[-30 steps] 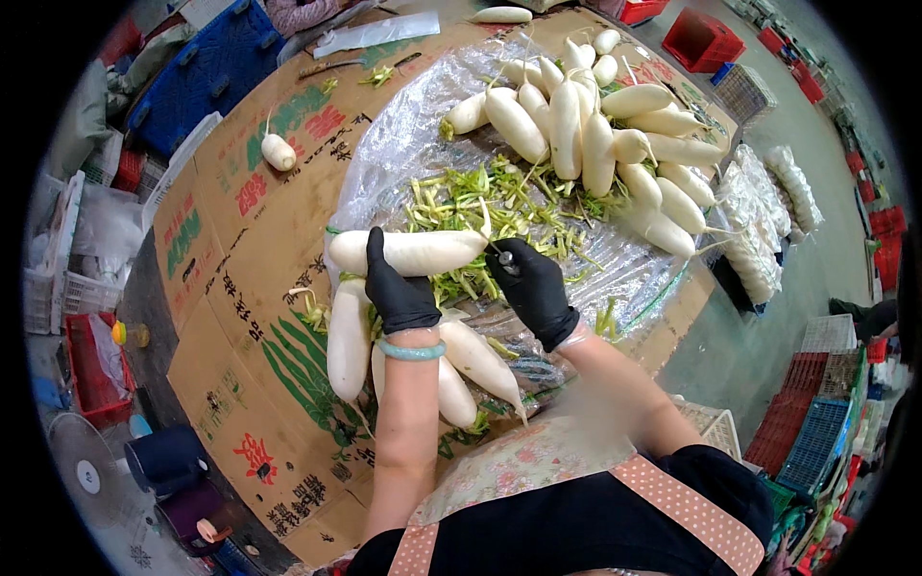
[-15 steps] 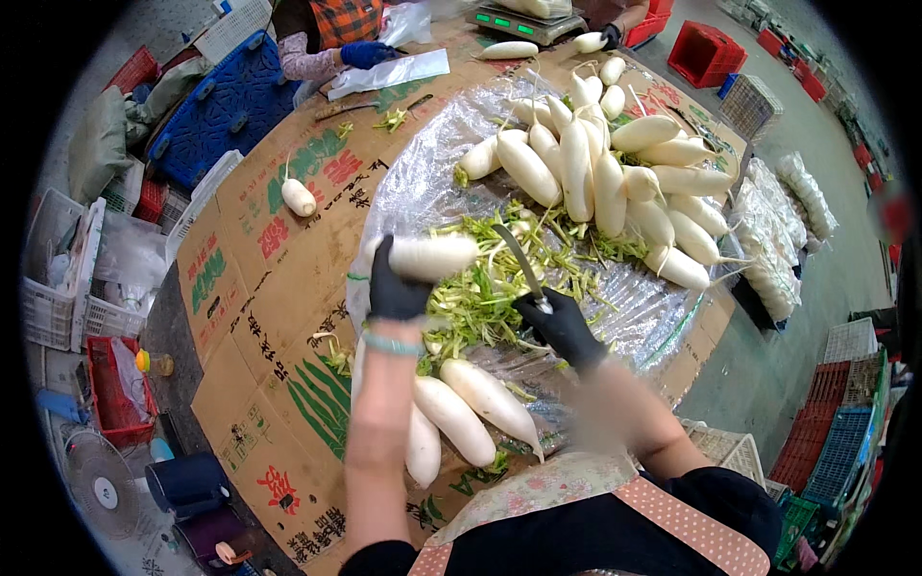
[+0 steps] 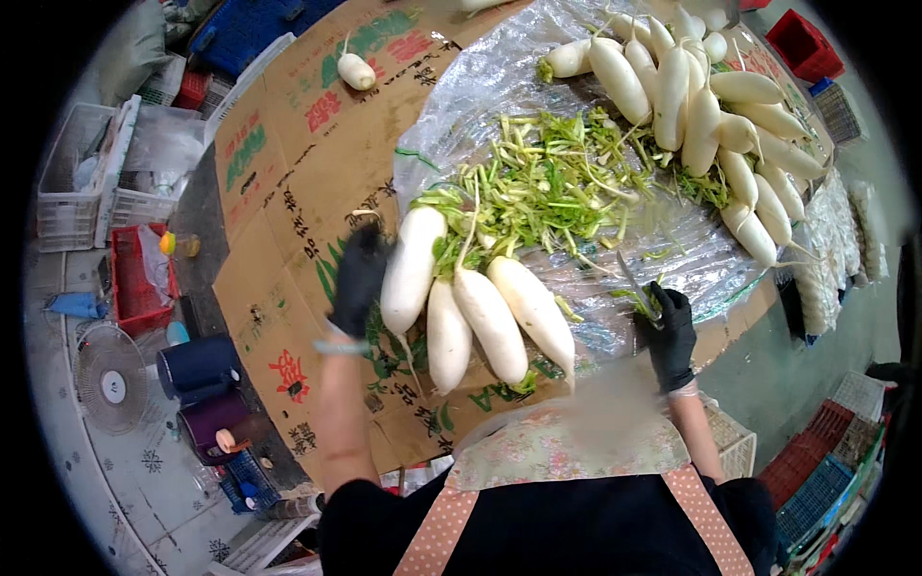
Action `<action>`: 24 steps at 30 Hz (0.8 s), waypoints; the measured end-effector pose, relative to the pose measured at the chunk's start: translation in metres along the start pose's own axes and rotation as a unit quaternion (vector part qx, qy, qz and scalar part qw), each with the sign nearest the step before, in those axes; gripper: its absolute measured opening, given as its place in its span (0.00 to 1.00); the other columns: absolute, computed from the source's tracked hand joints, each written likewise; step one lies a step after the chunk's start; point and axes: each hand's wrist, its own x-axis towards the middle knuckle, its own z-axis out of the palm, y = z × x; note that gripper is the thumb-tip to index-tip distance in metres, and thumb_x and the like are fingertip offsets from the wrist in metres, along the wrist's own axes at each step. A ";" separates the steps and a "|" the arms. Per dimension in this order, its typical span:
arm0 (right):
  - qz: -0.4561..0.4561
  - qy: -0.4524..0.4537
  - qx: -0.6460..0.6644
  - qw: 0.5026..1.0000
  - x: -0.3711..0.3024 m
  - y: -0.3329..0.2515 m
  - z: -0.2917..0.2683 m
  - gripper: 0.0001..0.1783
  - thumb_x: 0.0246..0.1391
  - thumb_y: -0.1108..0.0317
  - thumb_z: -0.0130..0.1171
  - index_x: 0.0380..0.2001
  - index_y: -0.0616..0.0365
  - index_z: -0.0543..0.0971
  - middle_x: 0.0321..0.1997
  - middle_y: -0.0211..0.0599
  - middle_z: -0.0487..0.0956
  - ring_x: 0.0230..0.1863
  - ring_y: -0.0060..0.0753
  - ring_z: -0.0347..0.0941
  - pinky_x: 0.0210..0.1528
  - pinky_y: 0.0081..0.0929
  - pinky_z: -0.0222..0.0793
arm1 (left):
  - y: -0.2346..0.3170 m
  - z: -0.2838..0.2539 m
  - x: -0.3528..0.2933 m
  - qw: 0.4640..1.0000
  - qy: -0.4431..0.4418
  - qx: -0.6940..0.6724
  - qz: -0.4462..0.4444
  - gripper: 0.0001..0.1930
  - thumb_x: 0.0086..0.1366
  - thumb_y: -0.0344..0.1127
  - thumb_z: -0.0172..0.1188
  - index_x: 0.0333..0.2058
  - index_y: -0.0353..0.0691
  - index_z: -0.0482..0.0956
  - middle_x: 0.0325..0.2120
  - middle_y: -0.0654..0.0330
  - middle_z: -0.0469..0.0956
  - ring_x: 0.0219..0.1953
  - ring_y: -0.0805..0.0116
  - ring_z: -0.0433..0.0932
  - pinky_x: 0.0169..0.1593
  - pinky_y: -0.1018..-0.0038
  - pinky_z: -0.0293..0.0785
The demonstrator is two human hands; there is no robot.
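My left hand (image 3: 360, 278), in a black glove, is beside a white daikon radish (image 3: 413, 269) at the left end of a short row. Its fingers look stretched out, slightly blurred, and nothing shows in them. To the right in that row lie more daikons (image 3: 490, 324), pointing toward me. My right hand (image 3: 669, 331), also gloved in black, grips a knife (image 3: 634, 285) whose curved blade points up and away to the left. A few green bits cling near that hand. Cut radish leaves (image 3: 547, 182) are heaped beyond the row on clear plastic sheeting (image 3: 451, 115).
A large pile of daikons (image 3: 701, 106) covers the far right of the cardboard-topped table (image 3: 279, 230). One small radish (image 3: 356, 71) lies alone at the far left. Crates, a red basket (image 3: 130, 288) and a fan (image 3: 112, 384) stand on the floor at left.
The daikon that my left hand held in the air now lies at the row's left end, and that hand has come off it. My right hand with the knife has moved right and nearer. The view has shifted.
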 end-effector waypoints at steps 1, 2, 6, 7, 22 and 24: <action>-0.005 -0.022 0.003 1.000 0.004 0.002 -0.004 0.30 0.37 0.68 0.66 0.48 0.52 0.72 0.43 0.44 0.71 0.44 0.44 0.69 0.44 0.32 0.67 | -0.028 0.002 -0.025 0.998 -0.034 0.058 -0.007 0.31 0.53 0.36 0.62 0.53 0.31 0.61 0.46 0.49 0.68 0.47 0.59 0.69 0.50 0.68 0.65; -0.008 -0.048 0.032 0.998 0.008 0.012 -0.008 0.30 0.35 0.69 0.66 0.47 0.54 0.72 0.41 0.44 0.71 0.44 0.44 0.69 0.45 0.31 0.66 | -0.022 0.013 -0.043 0.965 -0.023 0.239 0.105 0.37 0.49 0.41 0.66 0.55 0.34 0.59 0.45 0.45 0.66 0.47 0.53 0.68 0.50 0.64 0.65; 0.008 -0.182 0.137 0.974 0.037 0.024 -0.032 0.28 0.36 0.73 0.65 0.47 0.58 0.73 0.42 0.40 0.74 0.43 0.36 0.70 0.48 0.26 0.64 | -0.005 0.026 -0.045 0.984 -0.019 0.166 0.066 0.40 0.43 0.44 0.68 0.54 0.34 0.61 0.46 0.45 0.68 0.47 0.54 0.69 0.49 0.63 0.67; 0.065 -0.211 0.190 0.957 0.039 0.024 -0.039 0.28 0.36 0.73 0.64 0.47 0.58 0.73 0.41 0.37 0.75 0.40 0.31 0.70 0.45 0.24 0.65 | 0.000 0.016 -0.039 0.990 -0.101 0.091 0.025 0.35 0.44 0.41 0.67 0.51 0.33 0.65 0.43 0.48 0.72 0.43 0.58 0.73 0.47 0.66 0.69; -0.256 -0.031 0.110 0.960 0.096 -0.143 -0.043 0.14 0.44 0.64 0.60 0.37 0.53 0.75 0.29 0.40 0.76 0.30 0.41 0.74 0.31 0.32 0.69 | 0.073 0.057 -0.074 0.851 -0.308 -0.417 -0.085 0.35 0.47 0.37 0.62 0.53 0.33 0.60 0.44 0.50 0.70 0.45 0.57 0.73 0.49 0.66 0.71; -0.259 0.017 0.091 0.962 0.099 -0.149 -0.041 0.12 0.43 0.63 0.60 0.34 0.52 0.75 0.25 0.39 0.75 0.27 0.44 0.73 0.28 0.34 0.68 | 0.086 0.058 -0.073 0.924 -0.272 -0.265 0.043 0.37 0.43 0.36 0.66 0.53 0.35 0.61 0.43 0.53 0.71 0.44 0.61 0.73 0.47 0.68 0.70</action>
